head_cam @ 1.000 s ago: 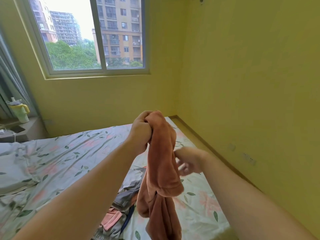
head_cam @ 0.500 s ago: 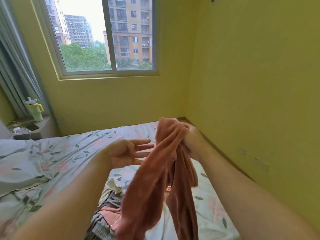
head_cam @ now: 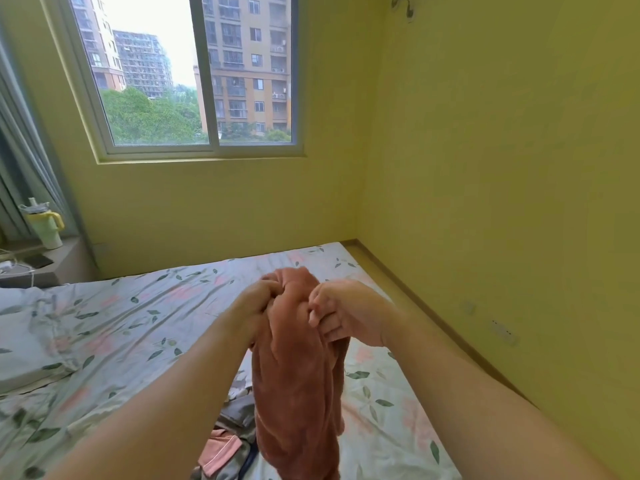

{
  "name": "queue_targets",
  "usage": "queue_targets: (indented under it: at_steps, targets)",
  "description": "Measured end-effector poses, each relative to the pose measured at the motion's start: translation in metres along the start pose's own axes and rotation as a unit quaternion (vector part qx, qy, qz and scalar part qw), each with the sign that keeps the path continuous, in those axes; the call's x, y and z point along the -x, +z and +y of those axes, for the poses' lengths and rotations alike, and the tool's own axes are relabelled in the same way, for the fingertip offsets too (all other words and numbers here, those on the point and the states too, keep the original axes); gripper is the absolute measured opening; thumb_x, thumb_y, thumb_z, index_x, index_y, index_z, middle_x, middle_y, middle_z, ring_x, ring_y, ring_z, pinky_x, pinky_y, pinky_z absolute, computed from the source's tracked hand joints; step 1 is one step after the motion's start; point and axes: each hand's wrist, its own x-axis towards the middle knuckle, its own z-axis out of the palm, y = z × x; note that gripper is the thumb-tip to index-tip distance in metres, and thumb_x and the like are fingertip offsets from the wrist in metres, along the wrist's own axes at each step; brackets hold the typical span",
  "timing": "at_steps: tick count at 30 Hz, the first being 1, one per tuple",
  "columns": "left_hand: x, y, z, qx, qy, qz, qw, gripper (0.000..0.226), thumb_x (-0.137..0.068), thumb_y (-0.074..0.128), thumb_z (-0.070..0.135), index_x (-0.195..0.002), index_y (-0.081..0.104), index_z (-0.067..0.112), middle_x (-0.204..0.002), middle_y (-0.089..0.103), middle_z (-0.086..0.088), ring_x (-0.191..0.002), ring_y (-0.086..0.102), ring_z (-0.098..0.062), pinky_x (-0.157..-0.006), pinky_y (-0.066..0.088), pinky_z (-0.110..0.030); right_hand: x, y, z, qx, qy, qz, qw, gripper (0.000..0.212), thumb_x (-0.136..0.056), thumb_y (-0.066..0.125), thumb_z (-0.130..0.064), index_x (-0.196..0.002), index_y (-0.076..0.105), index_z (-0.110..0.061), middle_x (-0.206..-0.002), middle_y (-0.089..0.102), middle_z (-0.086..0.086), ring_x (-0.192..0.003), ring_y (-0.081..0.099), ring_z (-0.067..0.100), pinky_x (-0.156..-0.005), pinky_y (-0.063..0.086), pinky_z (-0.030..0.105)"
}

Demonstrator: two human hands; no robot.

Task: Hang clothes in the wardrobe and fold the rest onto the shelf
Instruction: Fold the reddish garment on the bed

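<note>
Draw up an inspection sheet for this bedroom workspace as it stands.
Surface: bed with a wrinkled floral sheet.
Job's things: rust-coloured garment held up over the bed; pile of clothes lying below it.
Clutter: green tumbler and dark phone on the bedside ledge.
Grippers: left hand and right hand both grip the garment's top.
Cables: white cable on the ledge.
Surroundings: yellow walls, window, curtain, wall socket.

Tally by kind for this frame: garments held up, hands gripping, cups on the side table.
Rust-brown garment held up: 1
Hands gripping it: 2, left hand and right hand
Lidded cup on side table: 1
Total: 4
</note>
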Motion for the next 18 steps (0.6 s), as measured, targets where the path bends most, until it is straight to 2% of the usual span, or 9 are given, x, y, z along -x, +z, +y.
queue_targets:
  at_steps: [2, 5, 7, 9, 12, 14, 16, 17, 18]
  targets:
    - [0.008, 0.010, 0.003, -0.012, 0.045, -0.003, 0.999, 0.032, -0.066, 0.038, -0.014, -0.081, 0.064, -0.003, -0.073, 0.065, -0.020, -0.067, 0.068, -0.034, -0.064, 0.058, -0.037, -0.008, -0.012, 0.014, 0.016, 0.058, 0.121, 0.991, 0.032, -0.091, 0.062, -0.037, -0.102, 0.066, -0.007, -0.089, 0.073, 0.011, -0.081, 0.074, 0.034, -0.082, 0.060, 0.047]
    - [0.011, 0.015, 0.007, -0.085, 0.121, -0.021, 0.989, 0.049, -0.064, 0.036, -0.030, -0.071, 0.071, 0.003, -0.068, 0.065, -0.016, -0.064, 0.067, -0.027, -0.054, 0.054, -0.029, -0.016, -0.016, 0.027, -0.061, 0.056, 0.190, 0.978, 0.063, -0.081, 0.069, -0.065, -0.124, 0.059, -0.021, -0.108, 0.070, 0.004, -0.096, 0.072, 0.028, -0.078, 0.060, 0.046]
    - [0.017, 0.016, 0.007, -0.146, 0.131, -0.023, 0.980, 0.038, -0.060, 0.039, -0.027, -0.059, 0.063, 0.002, -0.057, 0.059, -0.013, -0.056, 0.061, -0.025, -0.050, 0.050, -0.026, -0.021, -0.016, 0.028, -0.159, 0.016, 0.197, 0.967, 0.072, -0.077, 0.076, -0.057, -0.137, 0.045, -0.029, -0.114, 0.066, 0.000, -0.099, 0.069, 0.028, -0.075, 0.062, 0.050]
    - [0.023, 0.018, 0.010, -0.178, 0.131, -0.028, 0.975, 0.024, -0.048, 0.046, -0.016, -0.063, 0.058, -0.002, -0.054, 0.056, -0.011, -0.052, 0.055, -0.023, -0.047, 0.047, -0.024, -0.025, -0.013, 0.024, -0.165, -0.023, 0.189, 0.968, 0.079, -0.080, 0.073, -0.048, -0.145, 0.029, -0.049, -0.126, 0.065, -0.007, -0.105, 0.069, 0.024, -0.072, 0.062, 0.046]
    - [0.022, 0.013, 0.011, -0.173, 0.144, -0.057, 0.973, 0.030, -0.042, 0.055, -0.004, -0.071, 0.059, -0.005, -0.062, 0.054, -0.011, -0.060, 0.052, -0.025, -0.058, 0.044, -0.028, -0.036, -0.010, 0.022, -0.148, -0.032, 0.179, 0.972, 0.041, -0.095, 0.065, -0.036, -0.134, 0.052, -0.041, -0.119, 0.073, -0.002, -0.103, 0.072, 0.022, -0.082, 0.062, 0.044]
    - [0.030, 0.014, 0.012, -0.118, 0.129, -0.071, 0.982, 0.004, -0.061, 0.060, 0.003, -0.064, 0.061, 0.001, -0.059, 0.055, -0.008, -0.056, 0.053, -0.020, -0.058, 0.045, -0.026, -0.035, -0.010, 0.025, -0.126, -0.044, 0.186, 0.973, 0.027, -0.099, 0.062, -0.026, -0.124, 0.062, -0.037, -0.101, 0.076, 0.005, -0.079, 0.070, 0.021, -0.060, 0.055, 0.034]
    - [0.023, 0.008, 0.012, -0.049, 0.112, -0.045, 0.991, 0.043, -0.087, 0.043, 0.001, -0.049, 0.060, 0.009, -0.046, 0.050, -0.001, -0.037, 0.047, -0.010, -0.043, 0.042, -0.019, -0.034, -0.007, 0.026, -0.129, -0.048, 0.198, 0.970, 0.025, -0.102, 0.056, -0.019, -0.121, 0.062, -0.033, -0.092, 0.072, 0.004, -0.065, 0.061, 0.018, -0.050, 0.040, 0.028]
    - [0.021, 0.004, 0.011, -0.007, 0.115, -0.049, 0.992, 0.047, -0.093, 0.038, -0.001, -0.054, 0.063, 0.010, -0.045, 0.050, 0.000, -0.034, 0.046, -0.009, -0.039, 0.041, -0.017, -0.035, -0.005, 0.026, -0.132, -0.040, 0.205, 0.969, 0.023, -0.105, 0.051, -0.019, -0.123, 0.061, -0.030, -0.099, 0.072, 0.003, -0.074, 0.065, 0.018, -0.056, 0.047, 0.031]
    - [0.017, -0.001, 0.009, 0.010, 0.118, -0.030, 0.993, 0.034, -0.094, 0.041, -0.002, -0.074, 0.067, 0.008, -0.053, 0.056, -0.003, -0.036, 0.050, -0.011, -0.040, 0.043, -0.018, -0.035, -0.003, 0.025, -0.133, -0.012, 0.208, 0.969, 0.024, -0.108, 0.044, -0.021, -0.128, 0.058, -0.026, -0.115, 0.070, 0.003, -0.095, 0.068, 0.021, -0.073, 0.055, 0.035]
